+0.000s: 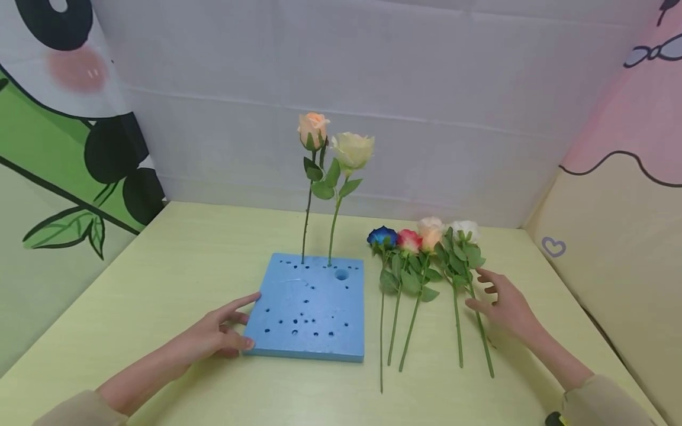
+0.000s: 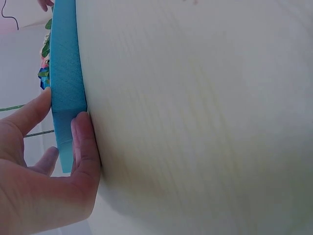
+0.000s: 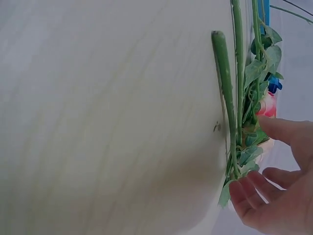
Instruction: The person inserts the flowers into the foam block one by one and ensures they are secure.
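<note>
My left hand (image 1: 215, 334) holds the left edge of a blue foam board (image 1: 319, 296) that lies on the table, thumb at the near corner. In the left wrist view the thumb and fingers (image 2: 85, 147) are on the board's edge. A peach rose (image 1: 313, 130) and a cream rose (image 1: 353, 151) stand upright in holes along the board's far side. My right hand (image 1: 506, 305) is beside the stem of a white rose (image 1: 465, 229) lying at the right. In the right wrist view its thumb and fingers are spread around the green stem (image 3: 225, 83), with no firm grip visible.
Left of the white rose lie a blue rose (image 1: 382, 236), a pink-red rose (image 1: 409, 241) and peach roses (image 1: 430, 236), stems toward me. The board has several small holes and one larger hole (image 1: 341, 274). A pale cloth wall (image 1: 341, 71) stands behind the table.
</note>
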`<state>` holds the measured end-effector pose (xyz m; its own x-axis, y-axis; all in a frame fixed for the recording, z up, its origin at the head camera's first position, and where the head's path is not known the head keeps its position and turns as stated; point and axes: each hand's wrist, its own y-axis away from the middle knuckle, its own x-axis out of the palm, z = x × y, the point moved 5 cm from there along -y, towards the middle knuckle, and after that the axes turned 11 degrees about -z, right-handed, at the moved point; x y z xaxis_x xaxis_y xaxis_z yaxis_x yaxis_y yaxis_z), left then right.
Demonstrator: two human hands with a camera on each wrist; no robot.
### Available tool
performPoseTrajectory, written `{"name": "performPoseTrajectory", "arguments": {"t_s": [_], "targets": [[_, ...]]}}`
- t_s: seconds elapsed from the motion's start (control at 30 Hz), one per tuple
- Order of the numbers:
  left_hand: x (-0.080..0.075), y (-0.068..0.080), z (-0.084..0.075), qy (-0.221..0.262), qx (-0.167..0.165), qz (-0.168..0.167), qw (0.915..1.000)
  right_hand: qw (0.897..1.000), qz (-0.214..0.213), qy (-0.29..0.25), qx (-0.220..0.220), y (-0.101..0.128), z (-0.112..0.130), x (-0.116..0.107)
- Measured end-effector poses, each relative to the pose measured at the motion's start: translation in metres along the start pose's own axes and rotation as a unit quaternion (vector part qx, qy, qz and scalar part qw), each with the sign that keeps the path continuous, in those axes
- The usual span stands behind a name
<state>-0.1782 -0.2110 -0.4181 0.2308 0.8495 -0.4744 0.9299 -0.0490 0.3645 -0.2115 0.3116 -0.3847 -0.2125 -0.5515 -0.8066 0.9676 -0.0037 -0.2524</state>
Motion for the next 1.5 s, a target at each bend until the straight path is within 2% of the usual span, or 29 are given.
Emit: {"name": "performPoseTrajectory", "arguments": {"t_s": [0.13, 0.63, 0.9, 1.2, 1.5], "targets": [[0.000, 0.002, 0.000, 0.003, 0.000, 0.000, 1.0000, 0.999, 0.022, 0.026, -0.005, 0.000, -0.007, 0.003], [0.000, 0.002, 0.001, 0.009, 0.005, -0.002, 0.9999, 0.997, 0.056, 0.051, -0.016, -0.008, -0.026, 0.008], [-0.001, 0.003, -0.003, 0.015, 0.010, 0.001, 0.9998, 0.996, 0.087, 0.034, -0.005, -0.014, -0.035, 0.008], [0.000, 0.002, -0.002, 0.012, 0.007, 0.001, 0.9999, 0.992, 0.125, -0.014, 0.018, -0.018, -0.034, 0.007], [0.000, 0.001, 0.002, 0.012, 0.004, 0.000, 0.9999, 0.989, 0.132, -0.060, 0.040, -0.016, -0.034, 0.004]]}}
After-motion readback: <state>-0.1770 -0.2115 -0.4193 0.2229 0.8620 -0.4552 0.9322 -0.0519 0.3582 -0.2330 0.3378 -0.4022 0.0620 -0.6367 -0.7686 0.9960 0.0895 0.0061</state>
